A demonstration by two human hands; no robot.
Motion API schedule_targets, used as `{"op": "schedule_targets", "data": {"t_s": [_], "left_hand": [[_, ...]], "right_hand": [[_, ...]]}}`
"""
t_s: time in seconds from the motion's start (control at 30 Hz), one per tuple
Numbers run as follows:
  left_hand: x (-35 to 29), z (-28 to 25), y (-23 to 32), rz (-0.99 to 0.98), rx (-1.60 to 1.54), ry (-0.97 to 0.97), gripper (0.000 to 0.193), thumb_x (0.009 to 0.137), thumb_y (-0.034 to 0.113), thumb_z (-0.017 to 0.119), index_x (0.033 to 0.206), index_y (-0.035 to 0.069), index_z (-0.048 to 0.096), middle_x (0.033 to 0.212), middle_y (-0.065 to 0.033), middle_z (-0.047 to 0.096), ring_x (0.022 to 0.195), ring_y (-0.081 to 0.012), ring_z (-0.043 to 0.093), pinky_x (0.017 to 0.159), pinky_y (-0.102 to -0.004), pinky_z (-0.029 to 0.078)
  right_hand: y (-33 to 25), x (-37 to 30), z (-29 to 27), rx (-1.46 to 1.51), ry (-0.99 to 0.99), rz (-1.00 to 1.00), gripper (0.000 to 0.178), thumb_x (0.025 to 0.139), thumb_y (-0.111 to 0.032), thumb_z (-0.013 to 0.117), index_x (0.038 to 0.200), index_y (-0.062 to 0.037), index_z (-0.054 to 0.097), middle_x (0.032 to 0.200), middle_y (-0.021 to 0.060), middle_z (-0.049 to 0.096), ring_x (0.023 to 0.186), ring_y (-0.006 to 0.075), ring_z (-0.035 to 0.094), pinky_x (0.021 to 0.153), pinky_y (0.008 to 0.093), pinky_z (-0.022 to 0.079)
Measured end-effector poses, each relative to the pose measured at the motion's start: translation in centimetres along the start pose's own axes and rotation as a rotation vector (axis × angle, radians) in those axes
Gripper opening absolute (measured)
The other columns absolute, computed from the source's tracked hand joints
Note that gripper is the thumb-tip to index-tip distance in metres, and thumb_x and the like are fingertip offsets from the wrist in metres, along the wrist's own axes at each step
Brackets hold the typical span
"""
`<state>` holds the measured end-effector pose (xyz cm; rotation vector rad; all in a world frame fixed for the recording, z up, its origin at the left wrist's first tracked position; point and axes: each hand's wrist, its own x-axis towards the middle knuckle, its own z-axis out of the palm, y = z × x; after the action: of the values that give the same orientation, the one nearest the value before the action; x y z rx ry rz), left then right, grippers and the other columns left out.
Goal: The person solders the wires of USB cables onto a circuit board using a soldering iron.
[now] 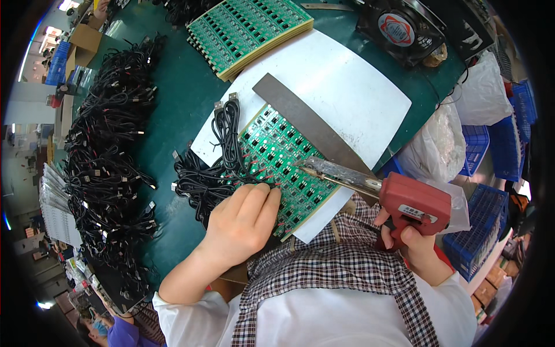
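A: First, with twelve o'clock at the top of the view, which markings are visible?

B: The red pistol-grip soldering gun, between three and four o'clock from centre, bears a white label with dark print. The black axial fan, between one and two o'clock, carries a round red-and-white emblem.

A: State the orientation of the gun and work.

B: The gun's long axis is tilted slightly off horizontal; its tip points between nine and ten o'clock, over the green circuit-board panel. Tip contact cannot be determined. The panel lies at centre on a white sheet, long axis running from eleven to five o'clock. A flat bar lies along its upper-right edge. Two USB plugs on the black cables point towards twelve.

A: And the hands?

B: The right hand is closed around the gun's handle. The left hand, at seven o'clock, has its fingers together and curled down at the panel's cable side; whether they pinch a lead cannot be told.
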<state>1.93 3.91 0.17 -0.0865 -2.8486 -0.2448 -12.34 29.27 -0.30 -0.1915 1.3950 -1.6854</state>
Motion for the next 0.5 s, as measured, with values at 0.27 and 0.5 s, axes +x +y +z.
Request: {"op": "schedule_targets", "data": {"t_s": [0.27,0.5], "left_hand": [[0.17,0.77,-0.33,0.015,-0.095,0.140,0.029,0.062,0.009,0.059,0.088,-0.002,0.064,0.083,-0.0109,0.058,0.070,-0.0233,0.061,0.058,-0.0297,0.051],[0.26,0.58,-0.08,0.024,-0.021,0.092,0.030,0.061,0.010,0.059,0.088,-0.002,0.064,0.084,-0.0105,0.058,0.073,-0.0232,0.061,0.058,-0.0290,0.051]], "right_hand": [[0.07,0.07,0.10,0.003,0.005,-0.007,0.080,0.073,-0.037,0.075,0.129,0.0057,0.038,0.118,0.0208,0.052,0.082,0.0219,0.062,0.040,0.0239,0.047],[-0.11,-0.10,0.46,-0.029,-0.032,0.022,0.076,0.074,-0.039,0.074,0.125,0.0056,0.041,0.105,0.0195,0.057,0.070,0.0192,0.061,0.041,0.0237,0.045]]}}
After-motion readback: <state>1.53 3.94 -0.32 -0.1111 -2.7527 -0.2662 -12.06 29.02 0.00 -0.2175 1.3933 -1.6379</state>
